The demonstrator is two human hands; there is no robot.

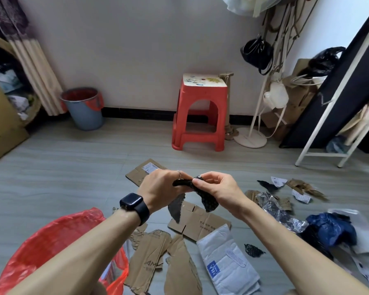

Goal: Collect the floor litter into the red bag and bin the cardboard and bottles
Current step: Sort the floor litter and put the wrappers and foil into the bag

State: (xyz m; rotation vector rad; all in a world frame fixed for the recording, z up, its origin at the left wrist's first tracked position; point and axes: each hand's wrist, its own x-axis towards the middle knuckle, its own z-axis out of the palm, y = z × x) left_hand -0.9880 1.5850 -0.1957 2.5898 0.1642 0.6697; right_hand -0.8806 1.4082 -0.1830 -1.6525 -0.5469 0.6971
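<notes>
**Plenty of litter spread over the floor [51, 167]**

Biggest thing in view is a black board [339, 92] leaning against a white frame on the right. Cardboard boxes and a black bag are piled behind it.

The red bag [51, 241] sits open at the bottom left, right under the left forearm, which covers part of its mouth. A red stool [200, 111] stands by the far wall. The blue bin [83, 109] with a red liner is off to its left, well apart from the mess.

Closer in there's a white padded mailer [226, 260] lying partly on a flattened box [198, 222]. Torn cardboard strips [153, 252] sit just beside the bag, and another flat cardboard piece [141, 171] is behind the hands. To the right it's a crumpled blue plastic bag [330, 228], silver foil [273, 205] and paper bits.

Both hands are up over the flattened box. The left hand [158, 188], with a smartwatch [133, 204] on the wrist, has its fingers curled round one end of a black dotted scrap [209, 199]. The right hand [219, 188] pinches the other end between thumb and forefinger. A smaller black scrap [252, 250] lies by the mailer. No bottles that I can make out.
</notes>
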